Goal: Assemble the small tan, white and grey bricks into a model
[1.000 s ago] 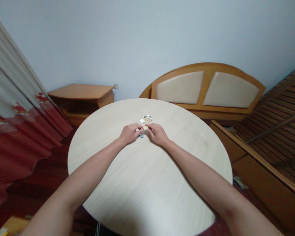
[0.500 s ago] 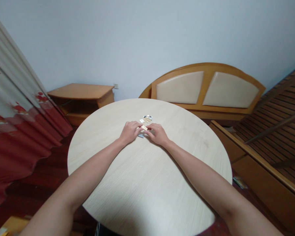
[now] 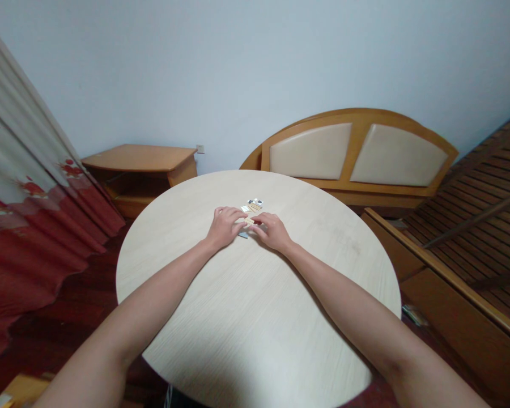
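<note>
Over the far half of the round table, my left hand and my right hand meet at a small, flat, pale yellow piece. Fingers and thumb of each hand are closed on its opposite ends. Its markings are too small to make out. Just beyond my fingers lie thin wooden-looking strips, a small white piece and small pieces with dark round spots. Below the held piece, a grey-blue flat item lies on the tabletop, partly hidden by my left hand.
Behind the table stand a low wooden cabinet at left and a padded headboard at right. A red and white curtain hangs at left. A wooden slatted bed frame stands at right.
Both hands stay in nearly the same place on the yellow piece. The piece has tilted slightly between the fingers.
</note>
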### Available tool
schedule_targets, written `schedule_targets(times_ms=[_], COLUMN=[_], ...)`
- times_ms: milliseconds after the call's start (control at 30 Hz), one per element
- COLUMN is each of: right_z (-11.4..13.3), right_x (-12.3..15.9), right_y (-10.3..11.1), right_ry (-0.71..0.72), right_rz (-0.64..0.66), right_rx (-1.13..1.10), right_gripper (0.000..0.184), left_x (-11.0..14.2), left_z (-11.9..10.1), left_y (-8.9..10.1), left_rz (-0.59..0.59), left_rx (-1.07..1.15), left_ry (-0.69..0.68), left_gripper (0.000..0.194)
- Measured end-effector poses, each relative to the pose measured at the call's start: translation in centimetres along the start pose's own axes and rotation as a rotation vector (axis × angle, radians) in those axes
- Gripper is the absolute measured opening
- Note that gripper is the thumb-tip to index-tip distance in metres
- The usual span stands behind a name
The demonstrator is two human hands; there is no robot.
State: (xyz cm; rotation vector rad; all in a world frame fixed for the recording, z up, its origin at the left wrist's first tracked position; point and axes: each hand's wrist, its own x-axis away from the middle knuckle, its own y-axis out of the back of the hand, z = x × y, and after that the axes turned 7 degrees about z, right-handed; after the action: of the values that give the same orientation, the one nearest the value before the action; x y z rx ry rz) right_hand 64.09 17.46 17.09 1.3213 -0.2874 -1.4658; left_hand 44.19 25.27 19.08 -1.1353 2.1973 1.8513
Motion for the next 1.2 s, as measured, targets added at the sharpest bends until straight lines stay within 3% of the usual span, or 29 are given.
schedule_targets(times_ms=[400,1200], right_z=[-0.6,0.2], right_x=[0.0,0.0], right_y=[-0.3,-0.1], right_ry=[0.005,-0.040], right_rz=[0.053,-0.021], right_rx=[0.063,0.028], right_gripper=[0.023,0.021], left_x=[0.0,0.0], left_z=[0.2,0.3], left_y=[0.0,-0.4], left_rz=[0.029,0.043], left_rx=[0.003,-0.022], left_ry=[0.010,0.005], left_gripper=[0.020,0.025])
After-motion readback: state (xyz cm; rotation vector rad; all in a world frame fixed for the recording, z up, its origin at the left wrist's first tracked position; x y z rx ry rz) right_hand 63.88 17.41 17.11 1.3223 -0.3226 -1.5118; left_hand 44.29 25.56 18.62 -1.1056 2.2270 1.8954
